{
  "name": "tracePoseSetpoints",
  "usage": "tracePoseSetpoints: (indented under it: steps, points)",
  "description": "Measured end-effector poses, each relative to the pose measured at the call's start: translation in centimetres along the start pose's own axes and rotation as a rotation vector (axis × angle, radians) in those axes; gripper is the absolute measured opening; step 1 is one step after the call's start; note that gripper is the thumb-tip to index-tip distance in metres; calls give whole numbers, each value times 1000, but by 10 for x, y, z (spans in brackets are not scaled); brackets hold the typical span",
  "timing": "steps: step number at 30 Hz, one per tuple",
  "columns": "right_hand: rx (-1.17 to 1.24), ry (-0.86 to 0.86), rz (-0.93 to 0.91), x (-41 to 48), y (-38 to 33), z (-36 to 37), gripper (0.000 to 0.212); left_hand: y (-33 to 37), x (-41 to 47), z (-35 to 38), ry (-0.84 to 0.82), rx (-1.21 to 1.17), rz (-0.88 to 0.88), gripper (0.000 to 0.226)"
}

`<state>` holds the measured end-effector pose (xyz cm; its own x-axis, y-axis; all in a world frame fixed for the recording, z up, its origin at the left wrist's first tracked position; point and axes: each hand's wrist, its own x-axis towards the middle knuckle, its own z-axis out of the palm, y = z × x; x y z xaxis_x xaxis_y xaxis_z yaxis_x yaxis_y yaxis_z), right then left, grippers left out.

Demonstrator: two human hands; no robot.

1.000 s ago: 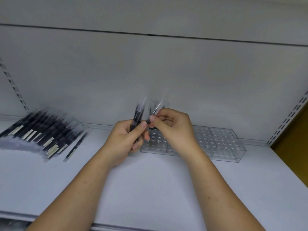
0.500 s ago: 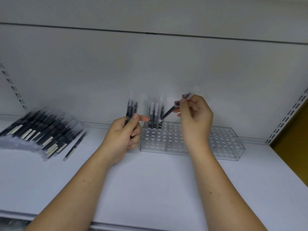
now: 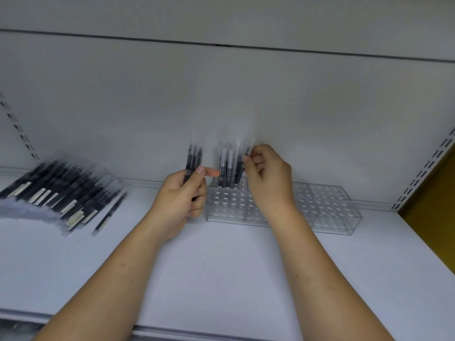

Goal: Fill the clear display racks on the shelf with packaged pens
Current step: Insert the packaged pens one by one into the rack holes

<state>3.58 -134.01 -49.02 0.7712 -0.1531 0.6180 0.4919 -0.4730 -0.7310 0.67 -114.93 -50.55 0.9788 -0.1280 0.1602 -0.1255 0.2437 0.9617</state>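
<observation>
"Several pens (image 3: pixel 226 168) stand in the rack (image 3: pixel 221 212) already, all at its back left corner. Which step is this?"

"Seating one more. My right grip (image 3: pixel 268 178) pinches a pen (image 3: pixel 240 171) near its top, thumb and fingertips curled on it. Its lower end is down at the holes just right of the standing ones. Blur hides whether the tip is in a hole or only over it."

"And your left?"

"My left grip (image 3: pixel 182 200) is clenched round a small bundle (image 3: pixel 193 159), held upright just left of the rack, with the thumb stretched toward the standing pens. That bundle is my feed stock."

"What does the next move call for?"

"As I judge it, the pen leans, so I bring it upright and find the free hole. Then I push straight down until it bottoms and let go without knocking its neighbours. After that the right grip can draw another from the bundle."

"How far along are you?"

"Early, I'd say. Most holes in this rack show bare, and the racks to the right (image 3: pixel 332 207) hold nothing I can see. A big pile (image 3: pixel 61 190) lies on the shelf (image 3: pixel 221 279), well off to the left."
</observation>
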Motion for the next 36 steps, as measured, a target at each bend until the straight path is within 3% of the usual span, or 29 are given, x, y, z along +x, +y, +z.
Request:
tracePoseSetpoints:
  steps: [9, 15, 23, 31, 36]
  points:
    - [-201, -123, 54, 1, 6, 6, 6, -1, 1, 0, -2, 17, -2, 35]
    - [-197, -155, 108, -1, 3, 2, 7, -2, 0, -2, -29, 25, -12, 35]
    - [3, -10, 51, -11, -13, -10, 7, 2, -5, 1, -210, -57, -107, 43]
    - [274, -278, 124, -22, -24, 0, 7, 2, -9, 3, -301, -52, -128, 34]
    - [236, -311, 91, -23, -25, 1, 16, 1, -12, 5, -358, -37, -145, 35]
